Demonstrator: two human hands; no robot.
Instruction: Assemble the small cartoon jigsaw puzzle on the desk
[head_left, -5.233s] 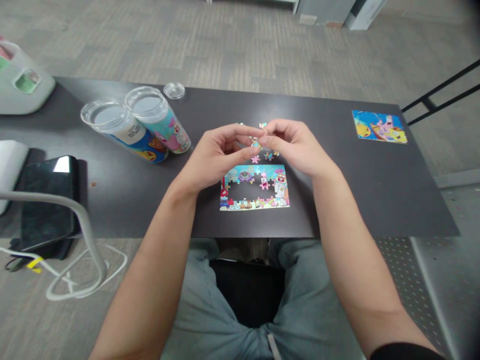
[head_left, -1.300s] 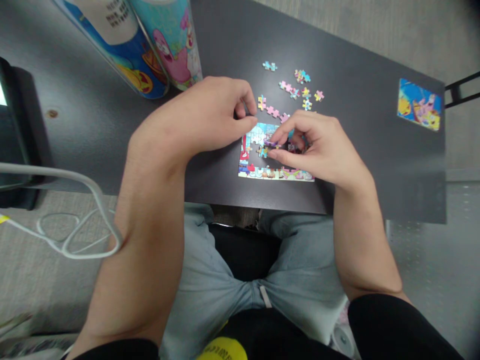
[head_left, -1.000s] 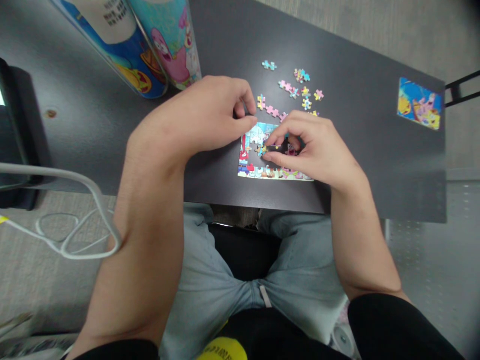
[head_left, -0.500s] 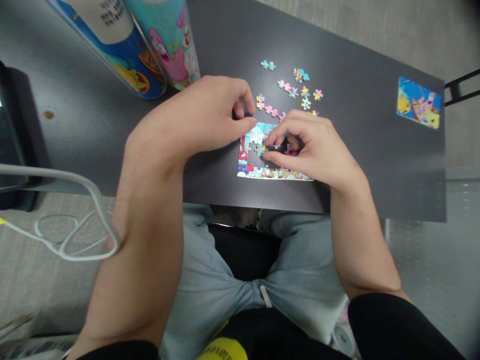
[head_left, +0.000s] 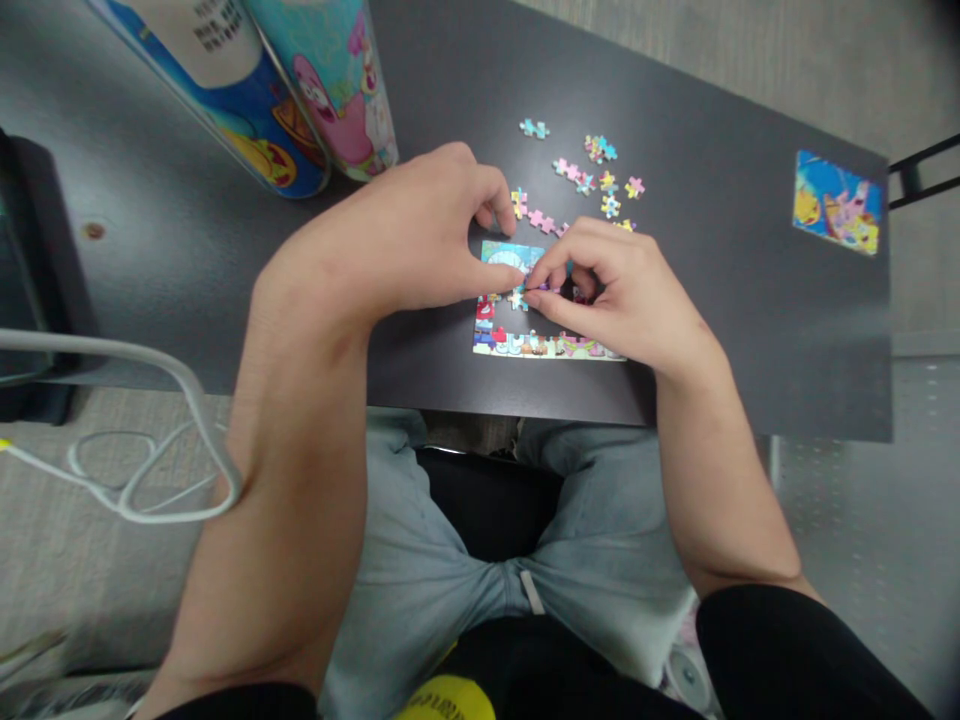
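Note:
A small, partly assembled cartoon jigsaw puzzle [head_left: 525,345] lies near the front edge of the dark table [head_left: 712,300]. My left hand [head_left: 420,235] rests on its upper left part, thumb and fingers curled and pressing on the pieces. My right hand [head_left: 615,290] covers its middle and right, fingertips pinched on a small puzzle piece [head_left: 517,298] at the inner gap. The thumbs of both hands nearly touch there. Several loose puzzle pieces [head_left: 592,180] are scattered just beyond the hands.
Two clear tubes with cartoon prints [head_left: 300,90] lie at the back left. A finished small cartoon picture [head_left: 836,202] sits at the right. A dark device [head_left: 37,260] and a white cable [head_left: 142,440] are at the left. My legs are under the table edge.
Since five seconds ago the hands dropped from above the table onto the puzzle and the view moved closer. In the last second my left thumb slid down beside the right fingertips on the piece.

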